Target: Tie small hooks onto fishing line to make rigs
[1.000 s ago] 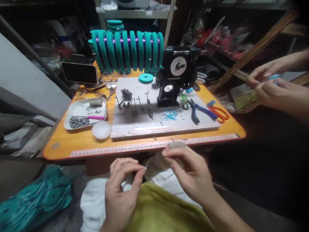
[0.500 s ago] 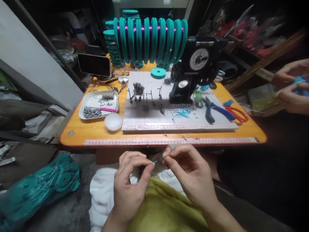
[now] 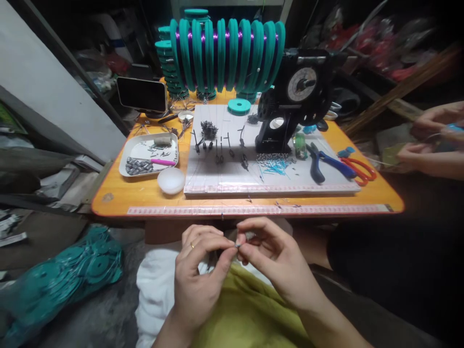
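Note:
My left hand and my right hand meet over my lap, just below the front edge of the orange table. Both are pinched, fingertips touching at a tiny metal piece held between them. It is too small to name. A ring shows on my left hand. On the white mat ahead lie several small dark tackle pieces and a pile of thin blue tubes.
A row of teal spools wound with purple line stands behind a black winding machine. Pliers and orange scissors lie at right. A tray, white dish and phone sit left. Another person's hands work at right.
My two hands have closed together; the fingertips that were apart now touch at the small piece. The view shifted slightly and the other person's hands moved a little lower.

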### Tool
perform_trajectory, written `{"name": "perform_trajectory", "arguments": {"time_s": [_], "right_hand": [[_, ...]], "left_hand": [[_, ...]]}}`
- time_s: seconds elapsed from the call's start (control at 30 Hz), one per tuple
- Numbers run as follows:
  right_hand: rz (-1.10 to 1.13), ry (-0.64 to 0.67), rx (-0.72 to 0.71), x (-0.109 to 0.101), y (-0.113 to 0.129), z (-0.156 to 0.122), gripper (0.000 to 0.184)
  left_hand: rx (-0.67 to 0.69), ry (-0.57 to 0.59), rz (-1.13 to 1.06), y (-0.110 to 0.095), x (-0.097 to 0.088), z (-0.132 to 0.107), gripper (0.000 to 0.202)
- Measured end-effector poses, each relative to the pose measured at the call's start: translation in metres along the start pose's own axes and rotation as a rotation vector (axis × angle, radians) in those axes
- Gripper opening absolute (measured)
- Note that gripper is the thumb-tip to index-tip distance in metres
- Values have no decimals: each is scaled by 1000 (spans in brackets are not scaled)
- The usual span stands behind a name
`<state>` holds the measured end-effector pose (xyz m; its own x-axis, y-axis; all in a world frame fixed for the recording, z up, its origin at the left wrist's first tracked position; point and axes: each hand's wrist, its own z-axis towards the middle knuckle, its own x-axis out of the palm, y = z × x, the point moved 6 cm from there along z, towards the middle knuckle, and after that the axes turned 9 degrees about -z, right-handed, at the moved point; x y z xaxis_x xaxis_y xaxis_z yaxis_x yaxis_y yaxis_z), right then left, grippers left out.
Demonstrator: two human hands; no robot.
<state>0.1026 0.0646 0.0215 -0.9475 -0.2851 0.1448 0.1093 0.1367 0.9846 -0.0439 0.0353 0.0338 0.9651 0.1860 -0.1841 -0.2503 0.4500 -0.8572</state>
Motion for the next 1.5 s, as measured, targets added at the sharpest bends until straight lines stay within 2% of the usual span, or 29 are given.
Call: {"name": "perform_trajectory", "arguments": {"time_s": [0.13, 0.27, 0.43, 0.6, 0.7, 0.87, 1.0, 1.1, 1.2, 1.3, 1.5], "right_hand": [[-19, 47, -25, 1, 1, 2, 3], [-120, 15, -78, 0, 2, -1, 7], [-393, -123, -282, -11, 14, -7, 30], [-613, -177, -458, -11, 31, -10, 17], [-636, -163, -457, -10, 31, -11, 13], [-520, -173, -304, -17, 23, -3, 9], [-510, -70, -248, -9, 22, 16, 9], [-669, 8, -319, 2, 25, 28, 12], [-906, 10, -460, 4, 28, 31, 15], [-1126, -110, -529, -13, 31, 27, 15], [-1494, -354, -574, -45, 38, 10, 13]], "left_hand": [[44, 7, 2, -2, 0, 2, 18], [57, -11, -59, -2, -2, 2, 21], [44, -50, -101, 0, -6, 2, 20], [38, -37, -102, -1, -5, 1, 20], [41, -12, -64, -4, -6, 2, 18], [139, 36, 128, -9, -15, 12, 16], [225, 62, 252, -5, -28, 24, 16], [266, 96, 255, 2, -38, 32, 20], [272, 142, 243, 8, -42, 40, 23], [276, 201, 217, 10, -33, 47, 21], [405, 354, 401, 6, 8, 60, 7]]}}
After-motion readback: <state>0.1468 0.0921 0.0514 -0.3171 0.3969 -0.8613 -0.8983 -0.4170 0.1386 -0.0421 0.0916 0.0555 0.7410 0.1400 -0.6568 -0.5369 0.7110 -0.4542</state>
